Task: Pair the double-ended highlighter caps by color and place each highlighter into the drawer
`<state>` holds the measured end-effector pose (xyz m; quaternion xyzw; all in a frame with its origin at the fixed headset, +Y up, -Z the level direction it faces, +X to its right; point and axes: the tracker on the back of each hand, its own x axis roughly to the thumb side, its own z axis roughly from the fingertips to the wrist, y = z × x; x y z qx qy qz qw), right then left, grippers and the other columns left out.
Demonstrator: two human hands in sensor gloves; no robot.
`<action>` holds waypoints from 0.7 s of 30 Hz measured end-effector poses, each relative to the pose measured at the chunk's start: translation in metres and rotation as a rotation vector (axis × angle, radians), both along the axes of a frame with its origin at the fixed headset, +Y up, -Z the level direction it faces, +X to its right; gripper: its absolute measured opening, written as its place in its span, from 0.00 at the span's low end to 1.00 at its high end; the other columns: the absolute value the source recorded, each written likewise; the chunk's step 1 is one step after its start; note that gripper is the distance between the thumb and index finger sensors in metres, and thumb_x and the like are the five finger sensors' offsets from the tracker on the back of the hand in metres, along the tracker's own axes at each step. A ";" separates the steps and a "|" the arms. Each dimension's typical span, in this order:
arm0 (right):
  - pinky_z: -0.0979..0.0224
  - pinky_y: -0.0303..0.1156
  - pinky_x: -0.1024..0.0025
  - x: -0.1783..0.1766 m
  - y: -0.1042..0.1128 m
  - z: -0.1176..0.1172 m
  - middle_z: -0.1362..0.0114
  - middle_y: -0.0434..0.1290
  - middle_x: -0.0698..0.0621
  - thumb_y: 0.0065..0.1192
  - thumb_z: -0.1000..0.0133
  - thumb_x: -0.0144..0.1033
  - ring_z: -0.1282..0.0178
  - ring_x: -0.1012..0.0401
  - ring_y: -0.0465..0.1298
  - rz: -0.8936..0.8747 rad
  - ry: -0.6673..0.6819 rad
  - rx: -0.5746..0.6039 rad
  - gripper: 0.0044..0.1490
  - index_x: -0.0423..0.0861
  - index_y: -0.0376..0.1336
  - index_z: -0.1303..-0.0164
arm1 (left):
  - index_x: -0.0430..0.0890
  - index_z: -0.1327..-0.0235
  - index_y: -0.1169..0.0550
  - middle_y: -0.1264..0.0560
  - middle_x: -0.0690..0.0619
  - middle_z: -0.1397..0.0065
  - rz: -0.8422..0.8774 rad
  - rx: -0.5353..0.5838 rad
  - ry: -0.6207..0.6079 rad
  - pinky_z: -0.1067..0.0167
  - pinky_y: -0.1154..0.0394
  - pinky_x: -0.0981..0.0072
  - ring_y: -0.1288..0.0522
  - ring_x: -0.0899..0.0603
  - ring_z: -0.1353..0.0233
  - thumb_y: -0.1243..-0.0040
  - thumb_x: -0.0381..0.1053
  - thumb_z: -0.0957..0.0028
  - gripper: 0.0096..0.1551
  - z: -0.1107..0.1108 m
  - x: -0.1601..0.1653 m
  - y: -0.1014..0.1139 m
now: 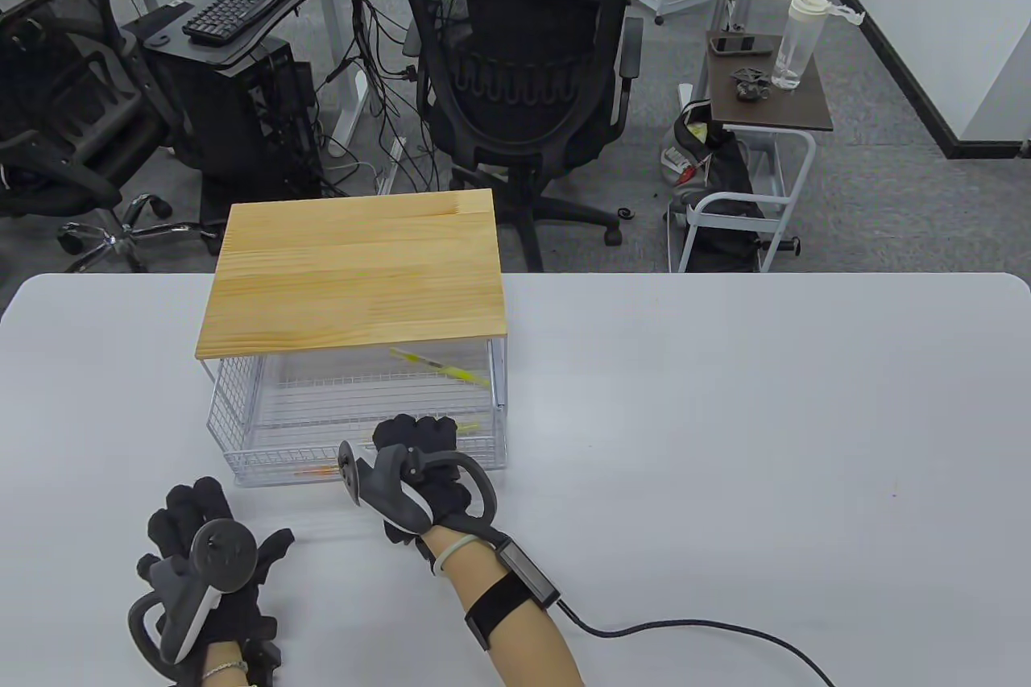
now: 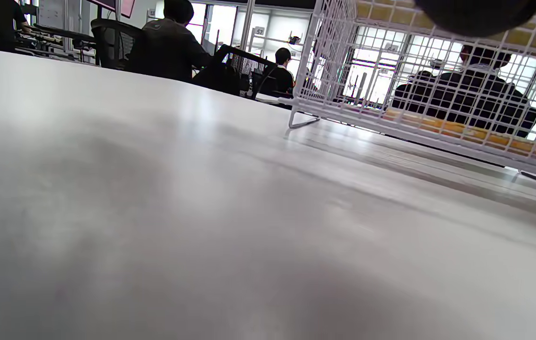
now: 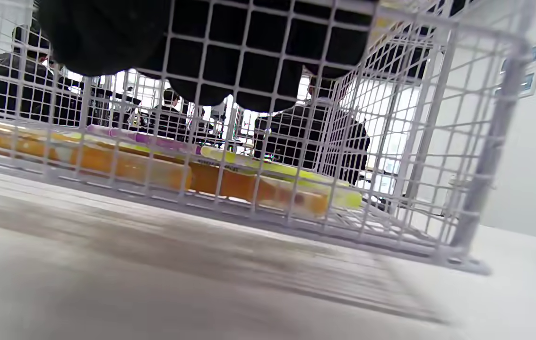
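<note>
On the counter [image 1: 725, 397] in the table view: right hand [image 1: 423, 469] at the front wall of the pulled-out wire drawer [image 1: 242, 429], fingers [image 1: 419, 429] bent over the rim, apparently pressing it rather than pinching any pen. Left hand [image 1: 213, 550] flat on the counter beside the drawer, fingers spread, holding nothing. One yellow highlighter [image 1: 439, 366] lying far back under the wooden top [image 1: 354, 276]. Likely risk: a hard shove jolting the light frame backward or trapping fingertips between rim and frame.

From the left wrist: only bare counter and the drawer's mesh corner [image 2: 315, 61]; fingers out of sight, so grip not readable here.

From the right wrist: dark fingertips [image 3: 249, 89] against the mesh, nothing pinched. Orange highlighter [image 3: 154, 172], yellow highlighter [image 3: 287, 172] and a purple-capped one [image 3: 145, 138] resting on the drawer floor; could roll and jam in the wires on closing.
</note>
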<state>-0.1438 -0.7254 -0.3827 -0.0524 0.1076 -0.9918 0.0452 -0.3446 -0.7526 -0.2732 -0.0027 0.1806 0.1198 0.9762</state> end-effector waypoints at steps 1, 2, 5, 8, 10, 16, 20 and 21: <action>0.21 0.71 0.50 -0.001 0.000 -0.002 0.28 0.74 0.63 0.56 0.33 0.47 0.27 0.55 0.77 0.006 -0.005 0.002 0.17 0.64 0.64 0.34 | 0.44 0.20 0.64 0.65 0.35 0.14 0.008 0.006 0.002 0.31 0.57 0.18 0.60 0.23 0.17 0.50 0.70 0.53 0.62 0.001 -0.001 0.000; 0.20 0.71 0.50 -0.001 0.000 -0.006 0.28 0.73 0.63 0.55 0.33 0.48 0.26 0.55 0.77 0.010 -0.016 0.001 0.17 0.64 0.63 0.34 | 0.44 0.20 0.64 0.65 0.35 0.14 0.017 0.016 0.004 0.31 0.57 0.18 0.60 0.23 0.17 0.50 0.70 0.53 0.62 0.002 -0.003 0.001; 0.19 0.69 0.50 -0.001 0.001 -0.019 0.26 0.72 0.64 0.54 0.32 0.48 0.24 0.56 0.76 0.002 -0.051 -0.022 0.17 0.65 0.63 0.33 | 0.44 0.20 0.64 0.65 0.35 0.14 0.048 0.047 0.015 0.31 0.57 0.18 0.60 0.23 0.17 0.50 0.70 0.53 0.62 0.005 -0.009 0.002; 0.17 0.68 0.50 -0.004 0.002 -0.030 0.24 0.71 0.65 0.52 0.31 0.49 0.22 0.56 0.74 0.014 -0.081 -0.040 0.17 0.66 0.61 0.32 | 0.44 0.20 0.63 0.65 0.35 0.14 0.049 0.056 0.017 0.31 0.57 0.19 0.60 0.23 0.17 0.50 0.70 0.53 0.62 0.005 -0.010 0.003; 0.15 0.66 0.51 -0.008 0.002 -0.037 0.23 0.69 0.66 0.51 0.30 0.50 0.20 0.57 0.73 0.017 -0.113 -0.070 0.17 0.67 0.60 0.30 | 0.44 0.20 0.64 0.65 0.36 0.14 0.033 0.051 0.010 0.31 0.57 0.19 0.60 0.23 0.17 0.50 0.70 0.53 0.62 0.003 -0.008 0.004; 0.12 0.61 0.50 -0.013 0.001 -0.055 0.18 0.65 0.68 0.46 0.27 0.52 0.14 0.57 0.68 0.021 -0.200 -0.122 0.17 0.70 0.56 0.27 | 0.44 0.20 0.63 0.65 0.36 0.14 -0.031 0.038 -0.017 0.31 0.57 0.19 0.60 0.23 0.17 0.50 0.70 0.53 0.62 -0.004 0.002 0.006; 0.11 0.58 0.48 -0.013 -0.004 -0.060 0.16 0.64 0.68 0.45 0.26 0.54 0.11 0.57 0.66 0.023 -0.221 -0.121 0.18 0.71 0.54 0.25 | 0.45 0.20 0.63 0.65 0.36 0.14 -0.063 0.034 -0.036 0.31 0.57 0.19 0.60 0.24 0.17 0.50 0.70 0.53 0.62 -0.008 0.008 0.008; 0.11 0.58 0.48 -0.012 -0.004 -0.060 0.16 0.63 0.68 0.45 0.25 0.54 0.11 0.56 0.66 0.029 -0.222 -0.119 0.18 0.71 0.54 0.25 | 0.45 0.20 0.63 0.65 0.36 0.14 -0.066 0.035 -0.040 0.31 0.57 0.19 0.60 0.24 0.17 0.50 0.70 0.53 0.62 -0.008 0.010 0.009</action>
